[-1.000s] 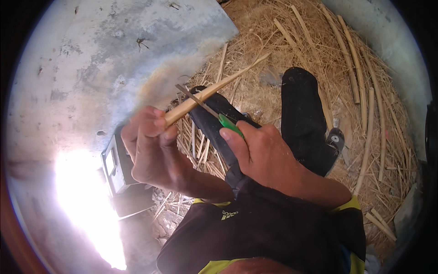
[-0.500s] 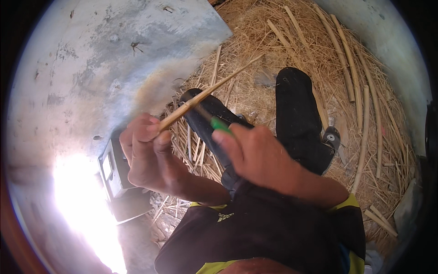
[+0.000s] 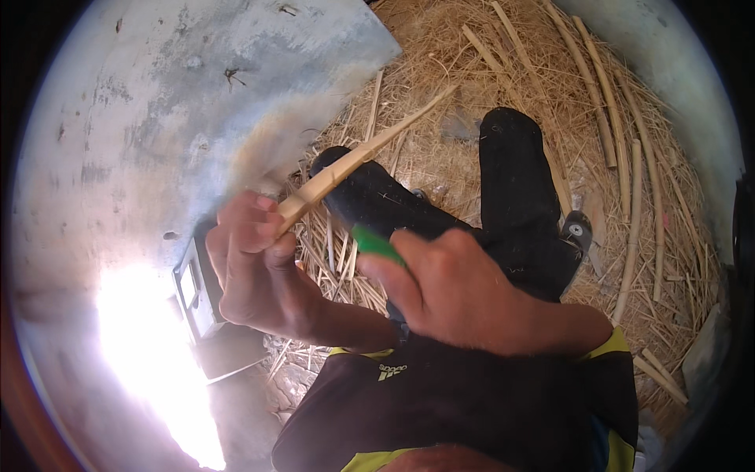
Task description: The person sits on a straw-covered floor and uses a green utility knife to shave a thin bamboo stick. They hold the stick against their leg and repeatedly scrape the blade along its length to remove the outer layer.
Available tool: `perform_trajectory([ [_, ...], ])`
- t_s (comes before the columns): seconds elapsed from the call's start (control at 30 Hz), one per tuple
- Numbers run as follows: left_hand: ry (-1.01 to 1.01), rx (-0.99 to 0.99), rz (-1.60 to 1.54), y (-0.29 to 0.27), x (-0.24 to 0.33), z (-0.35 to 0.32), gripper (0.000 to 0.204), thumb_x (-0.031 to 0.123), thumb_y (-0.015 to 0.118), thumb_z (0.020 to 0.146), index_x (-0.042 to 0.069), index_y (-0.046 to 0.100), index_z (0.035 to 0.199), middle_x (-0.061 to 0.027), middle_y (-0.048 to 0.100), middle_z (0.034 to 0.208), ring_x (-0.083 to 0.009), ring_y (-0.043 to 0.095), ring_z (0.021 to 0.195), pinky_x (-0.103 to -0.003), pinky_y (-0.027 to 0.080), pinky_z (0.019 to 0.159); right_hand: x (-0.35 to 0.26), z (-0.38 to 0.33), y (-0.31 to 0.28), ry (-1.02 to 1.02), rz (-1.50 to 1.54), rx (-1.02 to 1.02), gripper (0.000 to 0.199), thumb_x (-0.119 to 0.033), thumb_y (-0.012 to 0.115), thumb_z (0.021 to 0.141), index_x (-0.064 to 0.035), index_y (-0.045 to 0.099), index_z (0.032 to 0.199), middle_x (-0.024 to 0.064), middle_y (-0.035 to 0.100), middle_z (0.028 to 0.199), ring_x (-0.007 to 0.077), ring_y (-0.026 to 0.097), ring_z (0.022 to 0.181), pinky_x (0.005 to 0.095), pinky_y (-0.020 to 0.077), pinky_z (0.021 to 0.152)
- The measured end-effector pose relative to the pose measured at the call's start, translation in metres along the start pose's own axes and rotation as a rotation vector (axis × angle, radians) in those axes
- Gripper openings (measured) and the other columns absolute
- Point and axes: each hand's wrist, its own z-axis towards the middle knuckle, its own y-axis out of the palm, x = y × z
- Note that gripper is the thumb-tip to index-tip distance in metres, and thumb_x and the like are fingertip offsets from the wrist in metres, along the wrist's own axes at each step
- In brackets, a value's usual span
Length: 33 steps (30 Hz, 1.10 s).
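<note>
Both forearms are bare, with no sleeves, gloves, watch or rings to be seen on the left hand (image 3: 255, 271) or the right hand (image 3: 456, 295). The shorts (image 3: 440, 409) are dark brown to black, with a small white logo mark near the waist and bright yellow-green trim along the lower hem and at the right side; a thin strip of blue shows at the right edge. The legs are covered in black down to the feet, where black footwear (image 3: 358, 185) shows on the left foot; the right leg (image 3: 515, 197) is black too.
</note>
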Motion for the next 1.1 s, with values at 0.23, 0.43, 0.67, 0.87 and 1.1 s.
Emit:
perform_trajectory([
  [0.23, -0.006, -0.04, -0.051, -0.008, -0.007, -0.001, 0.024, 0.02, 0.071, 0.085, -0.001, 0.059, 0.09, -0.0112, 0.059, 0.089, -0.0237, 0.057, 0.09, -0.031, 0.052, 0.073, 0.002, -0.001, 0.005, -0.033, -0.053, 0.057, 0.04, -0.03, 0.053, 0.095, 0.002, 0.055, 0.072, 0.0225, 0.051, 0.051, 0.0404, 0.055, 0.048, 0.0448, 0.0437, 0.045],
  [0.43, -0.044, 0.004, -0.022, -0.006, -0.007, 0.0, 0.024, 0.019, 0.07, 0.085, -0.001, 0.059, 0.091, -0.0118, 0.059, 0.088, -0.0236, 0.057, 0.089, -0.031, 0.053, 0.069, 0.023, 0.01, 0.009, 0.039, -0.067, 0.112, 0.041, -0.032, 0.051, 0.096, 0.0022, 0.056, 0.074, 0.0244, 0.052, 0.054, 0.043, 0.056, 0.053, 0.0473, 0.0437, 0.047],
  [0.67, -0.147, 0.034, 0.031, -0.009, 0.002, 0.003, 0.025, 0.02, 0.07, 0.086, -0.001, 0.06, 0.092, -0.0122, 0.059, 0.089, -0.0231, 0.057, 0.088, -0.03, 0.052, 0.069, 0.063, 0.025, 0.018, 0.106, -0.09, 0.145, 0.043, -0.034, 0.048, 0.097, 0.0027, 0.059, 0.078, 0.0252, 0.055, 0.058, 0.0436, 0.057, 0.057, 0.0476, 0.045, 0.052],
  [0.87, -0.073, 0.017, 0.056, -0.009, -0.012, -0.003, 0.025, 0.02, 0.07, 0.086, -0.001, 0.061, 0.095, -0.0122, 0.059, 0.089, -0.0218, 0.057, 0.09, -0.03, 0.051, 0.068, 0.061, 0.026, 0.02, 0.031, -0.118, 0.111, 0.045, -0.033, 0.047, 0.097, 0.0034, 0.061, 0.076, 0.025, 0.057, 0.064, 0.0432, 0.057, 0.061, 0.0483, 0.0449, 0.056],
  [1.1, -0.059, 0.073, -0.049, -0.017, -0.014, -0.009, 0.029, 0.023, 0.073, 0.082, 0.0, 0.061, 0.094, -0.0131, 0.059, 0.085, -0.0206, 0.056, 0.084, -0.03, 0.046, 0.069, 0.07, 0.037, 0.022, 0.015, -0.029, 0.063, 0.057, -0.04, 0.04, 0.099, 0.0054, 0.061, 0.071, 0.0271, 0.057, 0.066, 0.047, 0.057, 0.066, 0.0486, 0.0451, 0.061],
])
